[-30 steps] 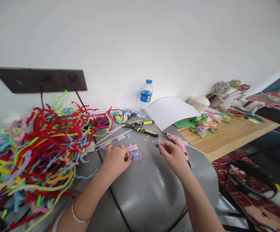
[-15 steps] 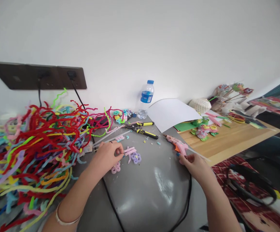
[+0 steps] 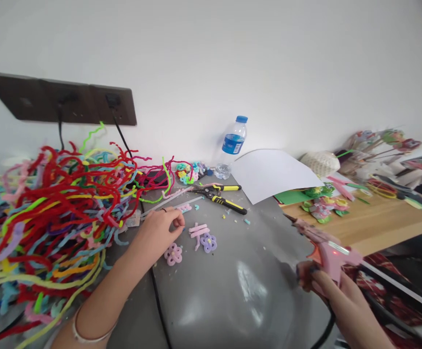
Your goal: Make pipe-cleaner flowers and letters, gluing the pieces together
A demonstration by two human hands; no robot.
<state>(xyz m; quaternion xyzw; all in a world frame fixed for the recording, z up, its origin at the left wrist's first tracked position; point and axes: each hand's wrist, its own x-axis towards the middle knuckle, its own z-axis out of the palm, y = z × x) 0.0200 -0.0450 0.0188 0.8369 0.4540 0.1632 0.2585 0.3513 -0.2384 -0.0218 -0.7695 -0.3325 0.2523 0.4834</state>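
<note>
A pink hot-glue gun (image 3: 336, 257) was found gripped in the right hand (image 3: 338, 293), the fingers being wrapped around its handle. The tool was held up over the right side of the grey table (image 3: 229, 295), with its nozzle (image 3: 290, 219) directed toward the far left; a small red light was seen on its body, and a pale glue stick (image 3: 400, 288) was seen to project from its rear. The left hand (image 3: 160, 228) was positioned low over the table, its thumb and fingers curled toward one another; whether anything was pinched between them could not be told. Just beside that hand, on the table, a pink pipe-cleaner flower (image 3: 173, 254) was noted. Slightly farther right, a lilac pipe-cleaner flower (image 3: 208, 242) was observed against some short pink pipe-cleaner pieces (image 3: 198, 230). Beyond these, pliers (image 3: 229, 201) with black-and-yellow handles were laid with the handles spread. A water bottle (image 3: 234, 145) with a blue cap was stood near the wall, beside a sheet of white paper (image 3: 274, 172). The left side of the table was covered by a tangled heap of multicoloured pipe cleaners (image 3: 69, 208), above which a dark socket panel (image 3: 18, 97) was mounted on the wall.
</note>
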